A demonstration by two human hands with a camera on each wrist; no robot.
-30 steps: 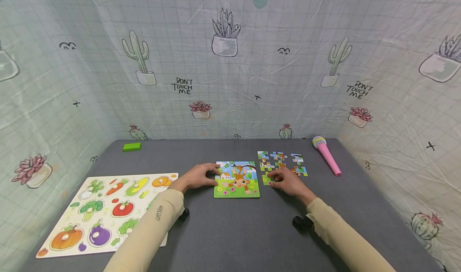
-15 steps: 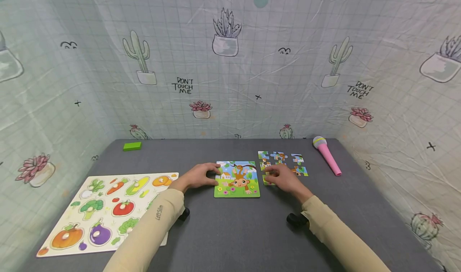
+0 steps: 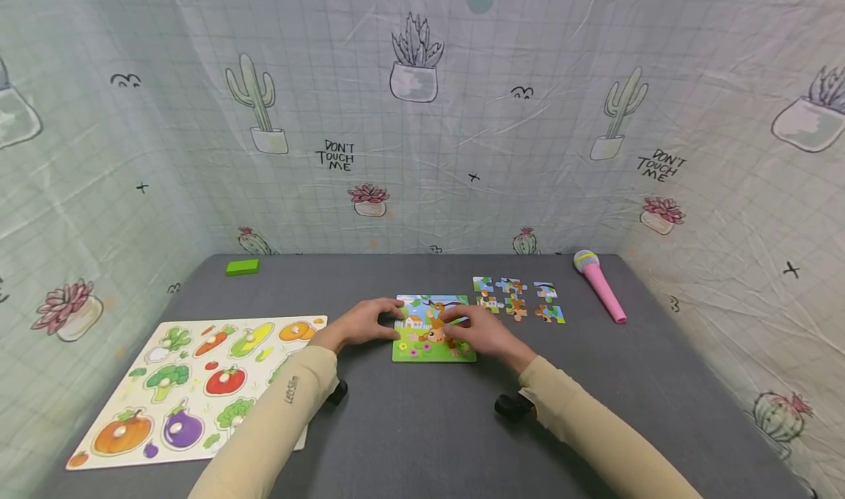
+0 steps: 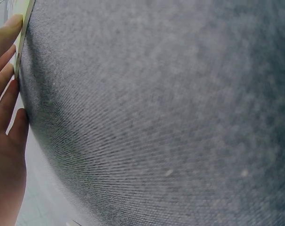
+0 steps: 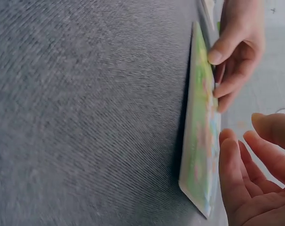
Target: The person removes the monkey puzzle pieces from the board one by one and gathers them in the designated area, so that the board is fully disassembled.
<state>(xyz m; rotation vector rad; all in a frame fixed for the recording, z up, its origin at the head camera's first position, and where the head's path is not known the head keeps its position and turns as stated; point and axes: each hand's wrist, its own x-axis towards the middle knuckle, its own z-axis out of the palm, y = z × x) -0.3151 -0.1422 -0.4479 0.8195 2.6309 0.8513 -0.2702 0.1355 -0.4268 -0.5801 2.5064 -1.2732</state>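
A square monkey jigsaw board (image 3: 422, 351) lies flat near the middle of the table. My left hand (image 3: 365, 323) rests its thumb and fingertips against the board's left side. Over the right half of the picture hovers my right hand (image 3: 485, 332); its thumb and fingers stand apart, and I see no piece between them in the right wrist view. Several loose jigsaw pieces (image 3: 517, 308) sit in loose rows just beyond that hand. The spot of the green corner piece is covered by the right hand. The left wrist view catches only the left fingers (image 4: 5, 99) along the board's edge.
A vegetable peg puzzle (image 3: 214, 429) lies at the left, partly under the left sleeve. A green block (image 3: 242, 267) is at the back left. At the back right lies a pink toy microphone (image 3: 602, 288). A printed cloth (image 3: 422, 154) walls the table's back and sides.
My right hand has left the green corner piece and moved left over the board. The left hand and the board have kept their places.
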